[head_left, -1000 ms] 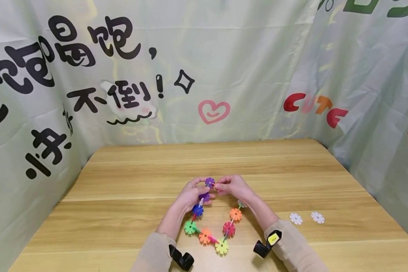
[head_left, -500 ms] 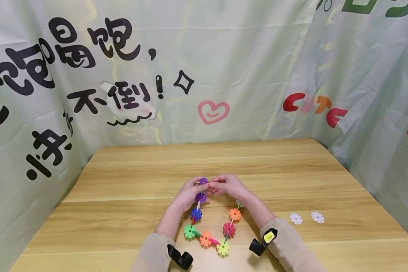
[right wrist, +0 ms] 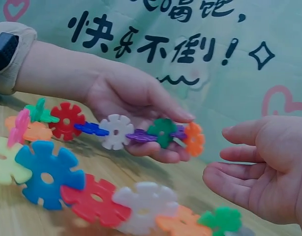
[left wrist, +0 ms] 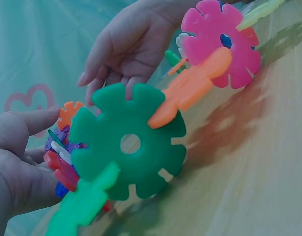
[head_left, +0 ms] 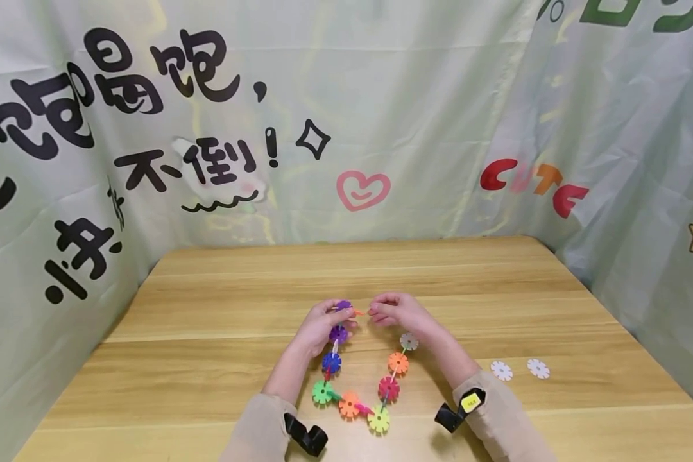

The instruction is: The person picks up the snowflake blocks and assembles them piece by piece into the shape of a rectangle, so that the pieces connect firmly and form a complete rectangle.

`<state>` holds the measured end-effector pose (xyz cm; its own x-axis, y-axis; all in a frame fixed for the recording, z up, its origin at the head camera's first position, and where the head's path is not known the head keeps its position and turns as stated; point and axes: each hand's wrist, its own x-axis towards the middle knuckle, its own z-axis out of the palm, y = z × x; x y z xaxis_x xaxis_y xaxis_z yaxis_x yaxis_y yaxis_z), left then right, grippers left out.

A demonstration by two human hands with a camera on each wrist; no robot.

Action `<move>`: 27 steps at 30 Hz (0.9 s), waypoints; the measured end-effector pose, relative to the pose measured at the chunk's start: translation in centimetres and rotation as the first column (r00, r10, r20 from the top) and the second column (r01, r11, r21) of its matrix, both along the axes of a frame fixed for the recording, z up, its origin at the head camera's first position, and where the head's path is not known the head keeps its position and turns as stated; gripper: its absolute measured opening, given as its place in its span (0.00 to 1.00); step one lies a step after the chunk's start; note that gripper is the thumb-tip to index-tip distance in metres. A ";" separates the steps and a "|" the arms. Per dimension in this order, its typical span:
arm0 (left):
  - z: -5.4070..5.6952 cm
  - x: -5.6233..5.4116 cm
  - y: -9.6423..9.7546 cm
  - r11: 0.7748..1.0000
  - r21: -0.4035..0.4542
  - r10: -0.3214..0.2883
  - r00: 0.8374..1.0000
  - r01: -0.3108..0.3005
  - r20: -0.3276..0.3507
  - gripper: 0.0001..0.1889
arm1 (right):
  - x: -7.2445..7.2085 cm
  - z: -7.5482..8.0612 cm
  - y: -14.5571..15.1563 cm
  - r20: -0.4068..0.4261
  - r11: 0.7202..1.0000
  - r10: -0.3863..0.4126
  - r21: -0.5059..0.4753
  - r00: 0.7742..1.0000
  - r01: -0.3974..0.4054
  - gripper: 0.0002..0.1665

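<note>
A chain of interlocking snowflake discs in many colours lies in a U shape between the hands. My left hand [head_left: 319, 328] pinches its far left end at a purple disc [head_left: 343, 306]. From that end an orange disc [right wrist: 195, 139] sticks out edge-on, pointing right, its tip just past the left thumb. My right hand [head_left: 403, 314] hovers a short gap away, its fingers loosely bent and nothing between them. At the chain's other end a whitish disc [head_left: 409, 341] lies just below the right wrist. Large in the left wrist view is a green disc [left wrist: 111, 169] of the chain.
Two loose white discs, a nearer one [head_left: 502, 371] and one farther right [head_left: 538, 368], lie on the wooden table [head_left: 237, 282] beyond the right forearm. A printed cloth [head_left: 427, 109] hangs behind the table and along its sides.
The right hand has let go of the orange disc at the chain's end and drawn back to the right. The left hand has shifted slightly left with the chain.
</note>
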<state>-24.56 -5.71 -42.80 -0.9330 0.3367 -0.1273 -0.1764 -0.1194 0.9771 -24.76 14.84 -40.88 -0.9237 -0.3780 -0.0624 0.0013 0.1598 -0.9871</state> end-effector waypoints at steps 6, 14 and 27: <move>-0.1 -0.1 -0.1 1.000 -0.010 0.001 1.000 -0.001 0.007 0.22 | 0.6 0.0 3.0 -0.022 1.000 -0.023 0.004 1.000 0.023 0.24; -0.1 -0.1 -0.2 1.000 0.002 -0.002 1.000 0.002 0.018 0.23 | 2.3 0.0 8.2 -0.067 0.992 -0.111 0.060 0.992 0.115 0.28; 0.1 0.0 -0.4 1.000 0.013 0.007 1.000 -0.007 0.018 0.23 | 5.6 0.2 16.6 -0.109 0.961 -0.095 0.250 0.990 0.120 0.29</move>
<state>-24.58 -6.14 -42.74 -0.9329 0.3322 -0.1393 -0.1927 -0.1334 0.9722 -19.11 31.42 -40.66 -0.9643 -0.2591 -0.0541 -0.0593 0.4105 -0.9099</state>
